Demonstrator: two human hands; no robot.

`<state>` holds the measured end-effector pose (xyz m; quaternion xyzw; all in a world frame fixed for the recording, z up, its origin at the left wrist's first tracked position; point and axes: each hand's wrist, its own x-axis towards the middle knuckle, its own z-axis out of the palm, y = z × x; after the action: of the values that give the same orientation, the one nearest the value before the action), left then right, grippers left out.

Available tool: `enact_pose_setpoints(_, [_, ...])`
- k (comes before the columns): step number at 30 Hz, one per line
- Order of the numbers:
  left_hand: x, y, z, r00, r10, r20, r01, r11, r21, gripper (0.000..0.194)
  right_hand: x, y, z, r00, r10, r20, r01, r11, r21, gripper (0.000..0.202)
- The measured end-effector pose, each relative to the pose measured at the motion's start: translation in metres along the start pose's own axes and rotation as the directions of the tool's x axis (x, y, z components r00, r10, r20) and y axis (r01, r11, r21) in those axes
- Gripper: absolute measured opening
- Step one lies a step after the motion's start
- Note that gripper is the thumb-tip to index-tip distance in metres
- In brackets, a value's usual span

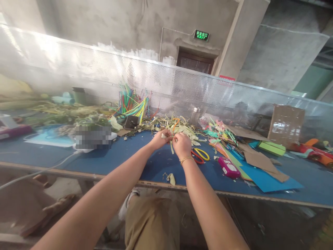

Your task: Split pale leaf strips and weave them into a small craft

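My left hand [160, 139] and my right hand [182, 145] meet close together over the blue tabletop, fingers pinched. Between them is a pale green strip [172, 148], one end hanging below the fingertips; whether it is paper or dried leaf I cannot tell. An orange stem-like strip [176, 122] shows just above the fingers, and I cannot tell if it is held. A bracelet circles my right wrist. Beside that wrist lie a yellow loop [202, 153] and a red loop [198, 159], possibly scissor handles. Near the front edge sits a pale scrap [171, 179].
Pale strips [191, 133] are heaped behind my hands. Coloured stems [132, 104] stand at the back, left of a metal bottle [195, 115]. To the right are a pink box [228, 167], blue sheets [270, 178] and cardboard [260, 159]. A white cable [49, 170] crosses the left edge.
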<state>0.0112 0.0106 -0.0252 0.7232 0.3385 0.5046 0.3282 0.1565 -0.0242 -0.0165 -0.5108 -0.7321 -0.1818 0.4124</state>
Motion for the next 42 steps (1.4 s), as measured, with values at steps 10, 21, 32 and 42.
enact_pose_setpoints(10, [0.002, 0.000, 0.000, 0.994, -0.012, -0.107, 0.019, 0.998, 0.065, 0.012, 0.002, 0.001, 0.004, 0.999, 0.047, 0.019, -0.050, 0.974, 0.220, 0.017])
enact_pose_setpoints(21, [0.003, 0.000, 0.002, 0.989, 0.060, -0.135, -0.048, 0.994, 0.096, 0.008, -0.001, 0.001, 0.010, 0.978, 0.209, 0.009, -0.205, 0.944, 0.260, 0.015])
enact_pose_setpoints(32, [0.004, -0.003, 0.003, 0.989, 0.032, -0.141, -0.032, 0.999, 0.003, 0.009, -0.001, -0.005, 0.001, 0.997, 0.056, -0.061, -0.048, 0.990, 0.136, 0.015])
enact_pose_setpoints(42, [0.001, 0.001, 0.002, 0.997, 0.021, -0.075, -0.022, 1.000, -0.018, 0.012, -0.001, -0.002, 0.004, 0.996, 0.080, -0.030, -0.074, 0.985, 0.159, 0.014])
